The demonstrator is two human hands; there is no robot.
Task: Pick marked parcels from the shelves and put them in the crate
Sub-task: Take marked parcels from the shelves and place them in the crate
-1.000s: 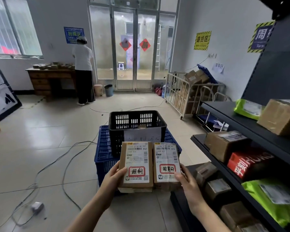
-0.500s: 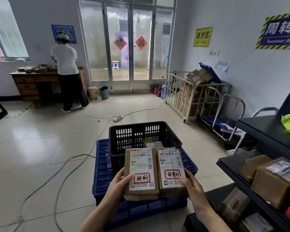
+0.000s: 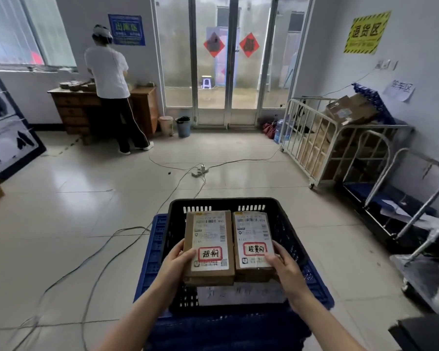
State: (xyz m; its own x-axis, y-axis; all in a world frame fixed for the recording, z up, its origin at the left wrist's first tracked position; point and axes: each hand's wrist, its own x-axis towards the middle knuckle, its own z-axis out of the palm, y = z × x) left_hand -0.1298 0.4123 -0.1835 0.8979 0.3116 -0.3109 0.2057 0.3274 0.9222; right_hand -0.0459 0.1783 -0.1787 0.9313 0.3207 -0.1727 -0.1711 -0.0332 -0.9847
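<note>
- Both parcels are now held above the opening of the black crate [image 3: 287, 224]. Half a second ago they were still in front of its near wall, and the shelves at the right have almost left the view.
- The left hand [image 3: 178, 262] grips the left parcel [image 3: 208, 269] at its near left corner. The thumb lies on top beside the label, and the other fingers are hidden below.
- The right hand [image 3: 284, 269] grips the right parcel [image 3: 254, 234] at its near right corner in the same way, thumb on top.
- The two brown parcels are side by side and touching, labels up. Each label has a red-framed handwritten mark near the hands.
- The black crate stands on a blue crate [image 3: 150, 254]. A white sheet [image 3: 238, 292] shows at its near wall, and the parcels hide what is inside.
- Cables run over the tiled floor to a power strip [image 3: 200, 171].
- Another person [image 3: 109, 79] stands at a wooden desk [image 3: 69, 107] by the window, back to the camera.
- A white cage trolley [image 3: 312, 148] with cartons is at the right wall, under a yellow sign [image 3: 366, 32].
</note>
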